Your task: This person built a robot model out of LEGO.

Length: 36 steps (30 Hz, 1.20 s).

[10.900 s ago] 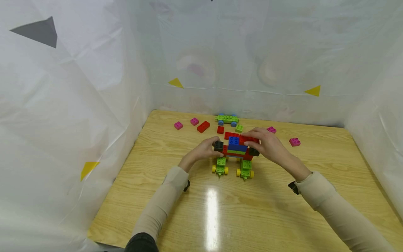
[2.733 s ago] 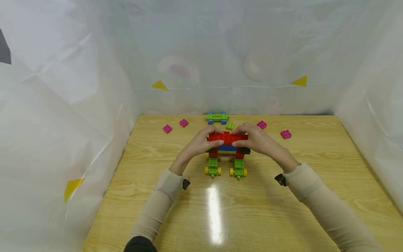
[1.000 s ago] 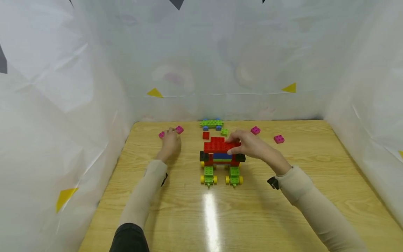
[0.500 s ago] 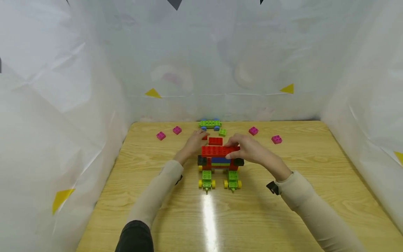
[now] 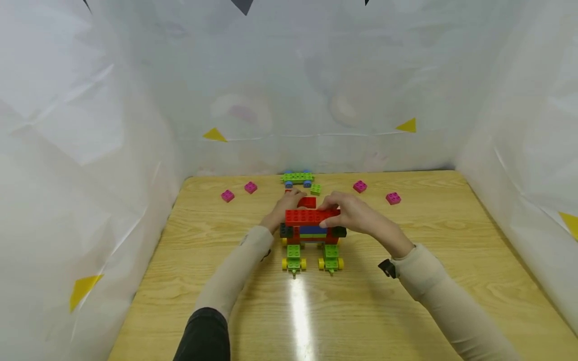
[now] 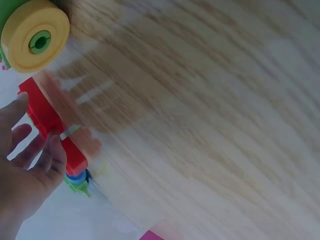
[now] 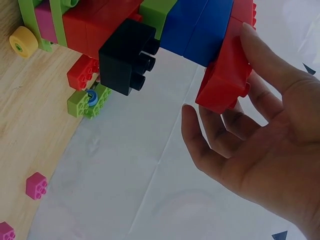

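In the middle of the table stands a build of blocks (image 5: pixel 313 231), with blue and lime layers, black side bricks (image 7: pixel 122 57) and lime wheeled bases (image 5: pixel 293 258). A row of red bricks (image 5: pixel 304 217) tops it. My right hand (image 5: pixel 354 215) pinches the right end of that row, thumb on the near side, fingers behind. Behind the build, my left hand (image 5: pixel 284 206) has its thumb and fingers around the left end of a loose red brick (image 5: pixel 308 202) on the table. Another red brick (image 5: pixel 288 190) is mostly hidden behind the left hand.
At the back edge are a lime wheeled base with blue wheels (image 5: pixel 297 177) and a small lime brick (image 5: pixel 315 189). Several pink bricks (image 5: pixel 250 187) lie to the back left and back right. White sheeting (image 5: pixel 289 150) hangs behind the table.
My left hand has come from the pink bricks on the left, past the small red brick, to the loose red brick. My right hand stays on the build's top red bricks.
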{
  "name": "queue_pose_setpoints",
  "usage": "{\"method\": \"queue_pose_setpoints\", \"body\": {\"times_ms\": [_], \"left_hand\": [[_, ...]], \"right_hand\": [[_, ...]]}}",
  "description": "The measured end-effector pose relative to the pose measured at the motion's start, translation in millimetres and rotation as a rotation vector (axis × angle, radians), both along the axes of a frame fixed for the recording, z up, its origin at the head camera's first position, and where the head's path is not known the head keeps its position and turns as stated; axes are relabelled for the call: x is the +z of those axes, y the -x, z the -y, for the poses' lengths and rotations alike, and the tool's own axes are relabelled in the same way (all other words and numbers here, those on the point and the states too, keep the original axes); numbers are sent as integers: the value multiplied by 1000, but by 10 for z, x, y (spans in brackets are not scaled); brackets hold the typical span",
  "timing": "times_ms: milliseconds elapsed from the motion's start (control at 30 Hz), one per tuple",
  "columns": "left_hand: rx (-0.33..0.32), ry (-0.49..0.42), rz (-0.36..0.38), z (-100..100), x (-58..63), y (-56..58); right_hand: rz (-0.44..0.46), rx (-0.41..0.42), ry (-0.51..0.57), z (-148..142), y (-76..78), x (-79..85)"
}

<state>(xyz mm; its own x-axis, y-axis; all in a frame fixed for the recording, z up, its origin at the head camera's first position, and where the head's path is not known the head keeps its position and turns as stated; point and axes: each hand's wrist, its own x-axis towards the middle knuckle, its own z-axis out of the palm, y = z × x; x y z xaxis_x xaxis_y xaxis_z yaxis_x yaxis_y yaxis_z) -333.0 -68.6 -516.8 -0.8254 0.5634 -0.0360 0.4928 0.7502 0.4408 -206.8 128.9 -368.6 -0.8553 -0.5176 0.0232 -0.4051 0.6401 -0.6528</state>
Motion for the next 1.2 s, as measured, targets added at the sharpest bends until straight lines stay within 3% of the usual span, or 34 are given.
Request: {"method": "queue_pose_setpoints", "body": {"times_ms": [533, 833, 1033, 1200], "left_hand": [[-3, 16, 5, 7, -27, -34], [-3, -1, -34, 22, -22, -65], [99, -96, -1, 112, -45, -64], [155, -270, -5, 219, 118, -75]], "right_hand": [[9, -3, 12, 9, 3, -2], [21, -10, 16, -7, 19, -14], [11, -3, 20, -12, 42, -51], [3, -3, 26, -19, 58, -62]]}}
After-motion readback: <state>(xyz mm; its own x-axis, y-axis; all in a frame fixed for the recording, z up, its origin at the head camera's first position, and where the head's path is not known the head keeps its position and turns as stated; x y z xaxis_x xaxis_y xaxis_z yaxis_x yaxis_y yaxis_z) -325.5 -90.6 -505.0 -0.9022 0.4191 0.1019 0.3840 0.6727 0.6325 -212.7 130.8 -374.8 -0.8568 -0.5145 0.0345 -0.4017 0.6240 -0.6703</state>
